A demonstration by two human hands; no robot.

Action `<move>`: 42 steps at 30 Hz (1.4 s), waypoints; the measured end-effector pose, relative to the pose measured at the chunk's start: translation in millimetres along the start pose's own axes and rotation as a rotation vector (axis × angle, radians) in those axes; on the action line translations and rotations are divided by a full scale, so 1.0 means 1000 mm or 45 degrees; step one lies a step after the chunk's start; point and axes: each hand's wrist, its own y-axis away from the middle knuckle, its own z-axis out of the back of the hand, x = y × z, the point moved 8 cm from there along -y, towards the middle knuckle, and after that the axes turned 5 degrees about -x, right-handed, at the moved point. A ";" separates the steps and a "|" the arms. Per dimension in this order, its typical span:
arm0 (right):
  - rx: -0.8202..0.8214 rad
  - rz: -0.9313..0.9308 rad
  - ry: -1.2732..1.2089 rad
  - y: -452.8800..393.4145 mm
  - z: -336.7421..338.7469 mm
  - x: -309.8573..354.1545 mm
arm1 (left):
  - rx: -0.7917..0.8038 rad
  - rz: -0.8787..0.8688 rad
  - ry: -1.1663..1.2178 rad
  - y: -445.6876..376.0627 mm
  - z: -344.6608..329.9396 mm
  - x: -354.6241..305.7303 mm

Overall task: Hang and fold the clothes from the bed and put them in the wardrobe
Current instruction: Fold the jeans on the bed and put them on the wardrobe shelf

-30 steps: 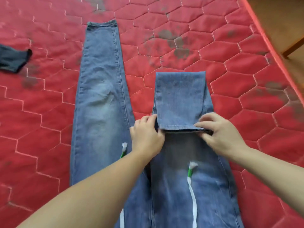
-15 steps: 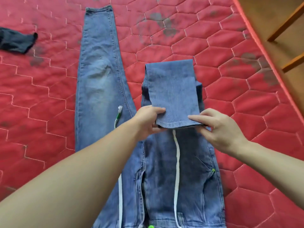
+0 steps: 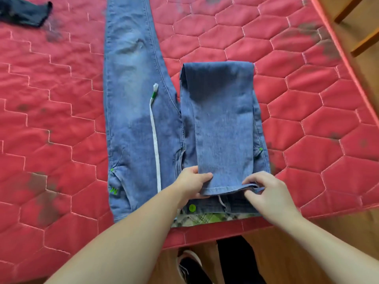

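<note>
— What covers the bed (image 3: 307,103)?
— A red quilted cover with hexagon stitching; wooden floor (image 3: 348,232) shows past its near edge.
— And the jeans (image 3: 131,99)?
— Flat at the near edge, one leg stretched toward the far side, the other folded back to the waistband.
— The hands?
— The left hand (image 3: 193,181) and right hand (image 3: 266,191) pinch the folded leg's hem, fingers clamped on the denim.
— Anything else?
— A dark garment (image 3: 24,11) lies at the far left corner.
</note>
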 end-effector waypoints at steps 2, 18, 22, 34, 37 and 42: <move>0.061 -0.016 0.044 0.013 -0.007 -0.005 | -0.089 -0.092 -0.204 0.006 0.005 0.007; 0.027 -0.551 -0.443 -0.093 -0.002 -0.030 | -0.627 -0.880 -1.069 -0.001 0.009 -0.098; -0.052 -0.551 -0.625 -0.170 0.011 -0.018 | -0.797 -0.925 -0.637 -0.031 0.033 -0.166; 0.785 -1.133 -0.833 -0.273 -0.012 0.006 | -0.366 -0.004 0.190 -0.134 0.064 -0.241; 0.588 -0.955 -1.089 -0.298 -0.005 0.016 | -0.201 -0.031 0.353 -0.141 0.054 -0.255; 0.480 -0.772 -1.495 -0.330 0.009 0.037 | -0.122 -0.201 0.486 -0.147 0.054 -0.281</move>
